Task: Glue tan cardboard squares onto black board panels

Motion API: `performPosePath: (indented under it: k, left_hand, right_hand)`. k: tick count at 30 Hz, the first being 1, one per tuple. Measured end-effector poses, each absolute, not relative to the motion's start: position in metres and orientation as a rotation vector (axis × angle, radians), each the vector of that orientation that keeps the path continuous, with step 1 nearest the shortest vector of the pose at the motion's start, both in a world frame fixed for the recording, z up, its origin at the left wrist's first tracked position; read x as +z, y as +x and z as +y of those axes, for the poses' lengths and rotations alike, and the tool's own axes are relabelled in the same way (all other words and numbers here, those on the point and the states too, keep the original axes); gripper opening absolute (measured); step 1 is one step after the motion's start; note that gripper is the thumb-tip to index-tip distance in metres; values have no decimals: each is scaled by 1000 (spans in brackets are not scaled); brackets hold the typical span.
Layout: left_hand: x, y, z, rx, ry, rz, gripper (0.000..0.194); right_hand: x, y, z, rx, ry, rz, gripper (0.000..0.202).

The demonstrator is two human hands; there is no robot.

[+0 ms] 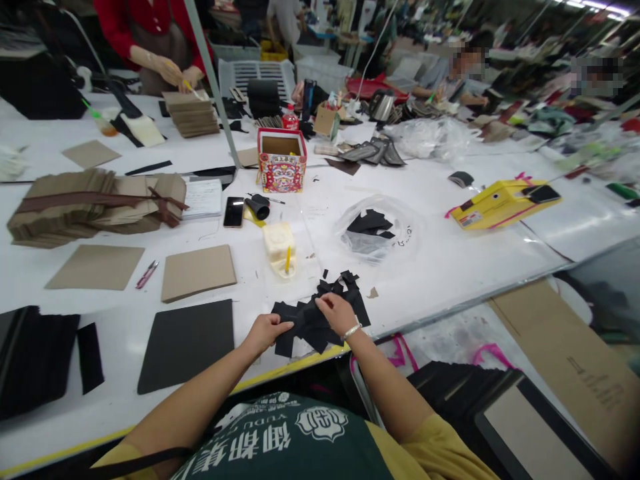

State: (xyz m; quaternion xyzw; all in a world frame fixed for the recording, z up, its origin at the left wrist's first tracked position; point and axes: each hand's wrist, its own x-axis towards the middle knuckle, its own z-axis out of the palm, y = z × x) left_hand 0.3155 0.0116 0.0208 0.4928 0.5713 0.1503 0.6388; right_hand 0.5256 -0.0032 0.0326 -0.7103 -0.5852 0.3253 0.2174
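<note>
Small flat black pieces [314,332] lie in a loose heap at the table's front edge, under both hands. My left hand [263,333] is closed at the heap's left side, thumb and forefinger pinching the edge of a black piece. Over the right part of the heap, my right hand [339,315] is closed too, its fingertips pressed together on a black piece. Whether both hands hold the same piece, I cannot tell. Left of them lies a black square panel [187,343]. Just behind the heap stands a cream block-shaped container [279,241] with a yellow stick in it.
Brown boards [199,272] and pink snips [147,274] lie to the left, near a tied brown stack [75,207]. A phone [233,211], a red patterned box [283,163], a plastic bag [373,233] and a yellow box [505,203] stand farther back. Across the table, a person handles brown pieces.
</note>
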Motion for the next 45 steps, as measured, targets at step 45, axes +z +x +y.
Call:
performPosePath:
  k: [45]
  left_hand:
    - [-7, 269, 4, 34, 1500, 1083, 36]
  right_hand:
    - [4, 502, 12, 670, -1996, -2679, 19]
